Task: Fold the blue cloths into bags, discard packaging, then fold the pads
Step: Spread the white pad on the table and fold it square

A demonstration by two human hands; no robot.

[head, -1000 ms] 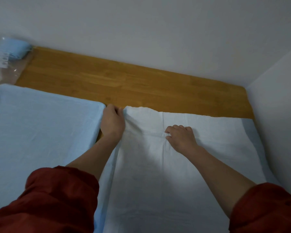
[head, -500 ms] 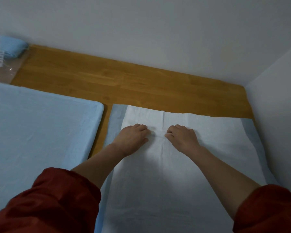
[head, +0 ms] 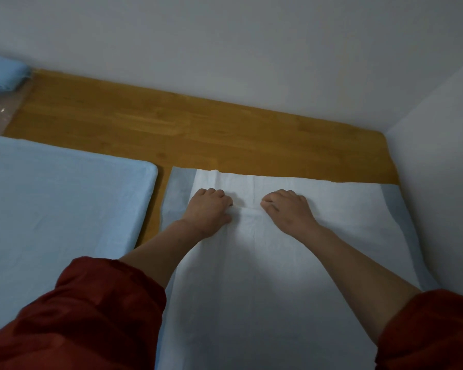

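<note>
The left hand point(head: 209, 209) left the pad's point(head: 251, 289) far-left corner and settled beside the right hand point(head: 289, 209); the bunched corner flattened, baring its blue border point(head: 178, 193).

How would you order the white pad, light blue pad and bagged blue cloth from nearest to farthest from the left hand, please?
1. white pad, under the left hand
2. light blue pad, to its left
3. bagged blue cloth, far left

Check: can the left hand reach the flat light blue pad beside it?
Probably yes: nothing lies between the left hand, on the white blue-edged pad, and the light blue pad but bare wooden tabletop.
</note>
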